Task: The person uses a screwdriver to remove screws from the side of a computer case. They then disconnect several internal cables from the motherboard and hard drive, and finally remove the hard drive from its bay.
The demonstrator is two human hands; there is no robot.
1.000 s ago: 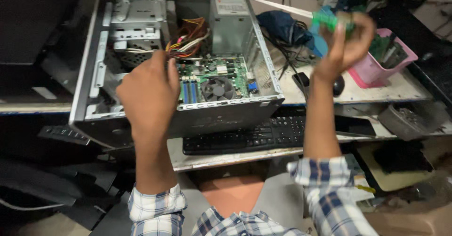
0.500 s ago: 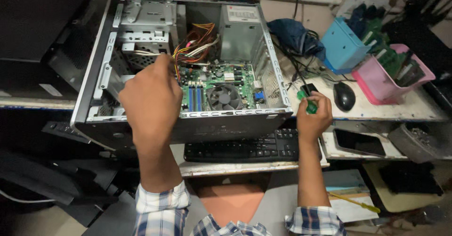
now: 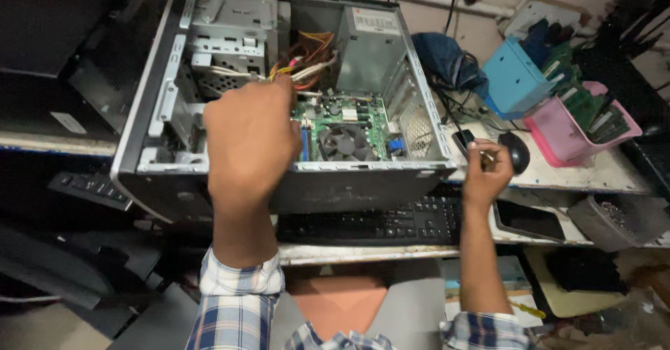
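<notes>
An open grey computer case (image 3: 349, 191) lies on its side on the desk, showing a green motherboard (image 3: 343, 116) with a round fan (image 3: 345, 143). My left hand (image 3: 251, 140) reaches into the case, back towards the camera, fingertips at a bundle of coloured wires (image 3: 307, 60); its grip is hidden. My right hand (image 3: 487, 172) is low at the case's right front corner, just left of a black mouse (image 3: 518, 151). Its fingers are closed around a small dark tool (image 3: 463, 139) that I cannot identify.
A black keyboard (image 3: 391, 221) sits in front of the case. To the right are a blue box (image 3: 513, 81), a pink basket (image 3: 558, 133) of green circuit boards, a dark flat device (image 3: 530, 221) and a grey tray (image 3: 614, 221). Another keyboard (image 3: 91, 186) lies at the left.
My right hand came down from the blue box and pink basket at upper right to the desk beside the mouse. My left hand stayed in the case near the wires.
</notes>
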